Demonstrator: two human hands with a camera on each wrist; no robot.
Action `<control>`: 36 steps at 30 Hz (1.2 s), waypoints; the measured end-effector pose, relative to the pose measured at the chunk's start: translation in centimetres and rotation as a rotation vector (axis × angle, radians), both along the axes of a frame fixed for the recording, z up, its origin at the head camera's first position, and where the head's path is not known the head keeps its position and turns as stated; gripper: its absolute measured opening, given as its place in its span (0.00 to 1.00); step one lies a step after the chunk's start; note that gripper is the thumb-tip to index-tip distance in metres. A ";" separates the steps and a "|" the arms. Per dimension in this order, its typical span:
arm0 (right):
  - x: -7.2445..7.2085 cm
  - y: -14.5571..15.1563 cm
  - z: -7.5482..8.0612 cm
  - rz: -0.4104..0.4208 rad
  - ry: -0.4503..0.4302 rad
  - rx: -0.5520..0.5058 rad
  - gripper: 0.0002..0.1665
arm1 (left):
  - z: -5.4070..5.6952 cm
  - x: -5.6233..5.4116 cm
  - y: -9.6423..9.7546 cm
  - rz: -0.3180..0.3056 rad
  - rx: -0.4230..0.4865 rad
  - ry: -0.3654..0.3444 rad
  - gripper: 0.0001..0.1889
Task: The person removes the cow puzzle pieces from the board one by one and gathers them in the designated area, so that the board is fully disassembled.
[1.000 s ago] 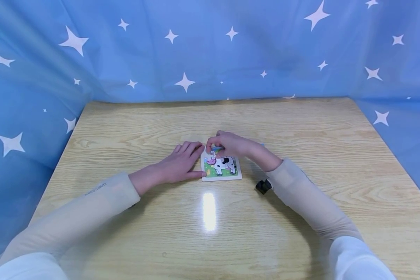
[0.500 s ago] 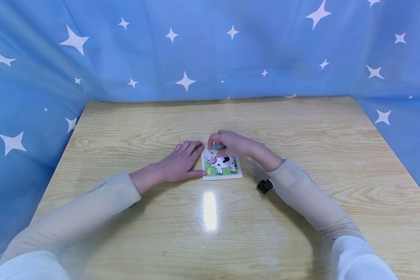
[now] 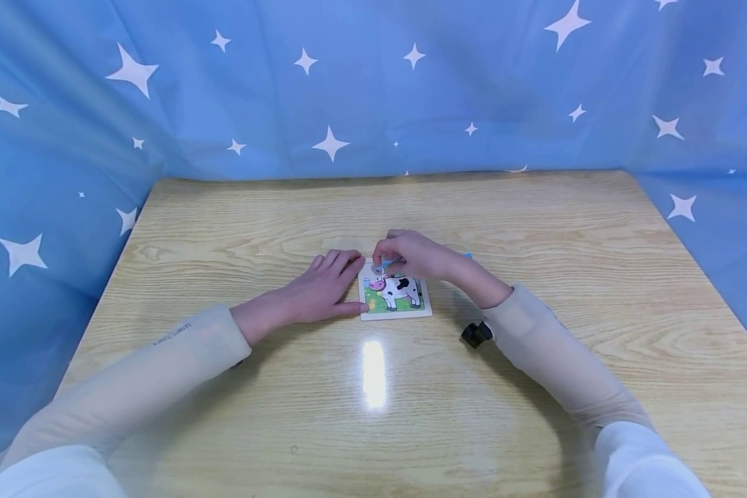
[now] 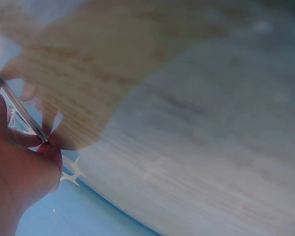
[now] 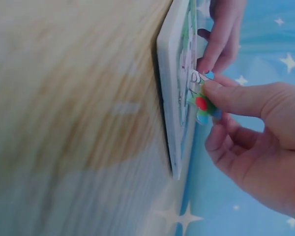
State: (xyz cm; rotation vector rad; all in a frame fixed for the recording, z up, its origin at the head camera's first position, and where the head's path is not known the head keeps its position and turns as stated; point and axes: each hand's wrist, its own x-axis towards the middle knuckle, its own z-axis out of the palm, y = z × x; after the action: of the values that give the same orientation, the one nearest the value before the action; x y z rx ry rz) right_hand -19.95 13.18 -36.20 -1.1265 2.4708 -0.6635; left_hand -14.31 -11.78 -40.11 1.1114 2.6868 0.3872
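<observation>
A small square jigsaw puzzle board (image 3: 398, 316) with a cow picture lies on the wooden table. My left hand (image 3: 314, 289) rests along its left side, index finger at the far corner and thumb at the near one. Over the board's upper part, my right hand (image 3: 420, 256) pinches a puzzle piece (image 5: 201, 102) between thumb and fingers. That piece has green and blue areas and a red spot; in the right wrist view it stands tilted close to the board's face. The right hand hides the board's upper right part in the head view.
A bit of something blue (image 3: 468, 255) shows behind the right wrist. A black wrist camera (image 3: 476, 335) hangs under the right sleeve. Blue star-patterned cloth (image 3: 373, 90) stands behind the table's far edge (image 3: 274, 180).
My right hand has drawn slightly to the right and away from the board's left corner, still pinching the piece. The left hand and the board stay in place.
</observation>
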 end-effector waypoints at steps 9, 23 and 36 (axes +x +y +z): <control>0.2 0.6 0.1 0.036 0.008 -0.062 0.08 | 0.1 0.0 0.0 0.005 -0.010 -0.006 0.48; -0.2 2.4 0.8 -0.027 -0.050 -0.076 0.08 | 0.2 0.0 0.1 0.007 -0.013 -0.005 0.48; -0.4 4.9 1.3 -0.046 -0.071 -0.081 0.08 | 0.0 0.1 0.1 0.005 0.000 0.000 0.48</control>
State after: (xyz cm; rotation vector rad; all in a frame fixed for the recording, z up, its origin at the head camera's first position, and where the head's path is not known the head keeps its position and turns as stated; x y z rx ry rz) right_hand -20.32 18.07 -34.93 -1.0586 2.4363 -0.8098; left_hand -14.25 -11.71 -40.12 1.1051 2.6903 0.3883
